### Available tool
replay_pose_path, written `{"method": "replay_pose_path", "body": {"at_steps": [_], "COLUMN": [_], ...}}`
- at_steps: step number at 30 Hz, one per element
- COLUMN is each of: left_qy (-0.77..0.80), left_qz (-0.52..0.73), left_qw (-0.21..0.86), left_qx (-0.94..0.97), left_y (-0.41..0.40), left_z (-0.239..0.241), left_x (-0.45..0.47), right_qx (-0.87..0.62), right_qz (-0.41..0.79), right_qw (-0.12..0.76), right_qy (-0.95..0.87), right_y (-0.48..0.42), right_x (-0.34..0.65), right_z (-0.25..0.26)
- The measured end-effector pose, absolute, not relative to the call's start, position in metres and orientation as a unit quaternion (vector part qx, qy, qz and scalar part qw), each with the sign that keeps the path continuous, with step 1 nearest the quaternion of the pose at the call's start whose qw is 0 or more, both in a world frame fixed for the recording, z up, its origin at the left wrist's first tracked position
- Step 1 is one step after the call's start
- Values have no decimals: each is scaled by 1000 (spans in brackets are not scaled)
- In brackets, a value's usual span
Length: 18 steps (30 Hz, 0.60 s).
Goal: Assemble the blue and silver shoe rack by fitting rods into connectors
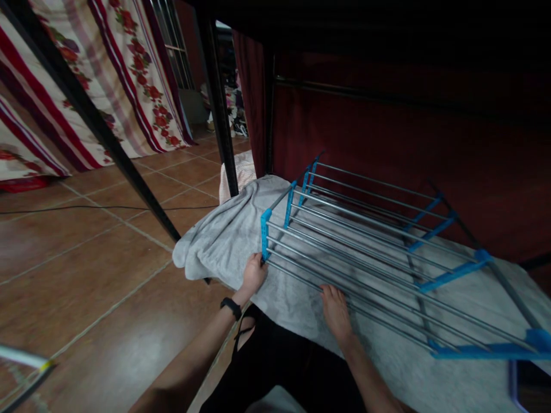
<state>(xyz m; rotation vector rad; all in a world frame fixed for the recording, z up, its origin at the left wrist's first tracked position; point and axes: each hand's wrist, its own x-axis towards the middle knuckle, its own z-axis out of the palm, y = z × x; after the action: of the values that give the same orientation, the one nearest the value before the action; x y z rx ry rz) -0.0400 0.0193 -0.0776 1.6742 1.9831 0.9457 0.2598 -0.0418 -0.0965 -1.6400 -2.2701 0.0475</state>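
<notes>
A metal rack (pixel 365 252) of thin parallel rods with blue plastic joints lies on a grey blanket (pixel 232 235). My left hand (pixel 253 272), with a dark band at its wrist, is closed round the rack's near left corner, just below a blue joint (pixel 265 232). Farther right, my right hand (pixel 336 307) has its fingers curled over the nearest rod. Its fingertips are partly hidden by the rod. Blue end pieces (pixel 486 347) also join the rods on the right side.
Black metal posts (pixel 221 109) rise at the bed's left side, and a dark red cloth (pixel 344 126) hangs behind. A phone-like object (pixel 529 384) lies at the lower right. A cable (pixel 107 207) crosses the tiled floor (pixel 112 252). A flowered curtain (pixel 112 74) hangs at the upper left.
</notes>
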Motion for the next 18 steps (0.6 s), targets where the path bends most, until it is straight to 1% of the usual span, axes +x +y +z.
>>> {"method": "replay_pose_path", "body": {"at_steps": [18], "left_qy": [726], "left_qz": [302], "left_qw": [160], "left_qx": [597], "left_y": [25], "left_z": [-80], "left_x": [-38], "right_qx": [-576], "right_qz": [31], "right_qw": [157], "right_qy": [-802], "right_y": [-35], "right_x": [266], "right_z": [-99]}}
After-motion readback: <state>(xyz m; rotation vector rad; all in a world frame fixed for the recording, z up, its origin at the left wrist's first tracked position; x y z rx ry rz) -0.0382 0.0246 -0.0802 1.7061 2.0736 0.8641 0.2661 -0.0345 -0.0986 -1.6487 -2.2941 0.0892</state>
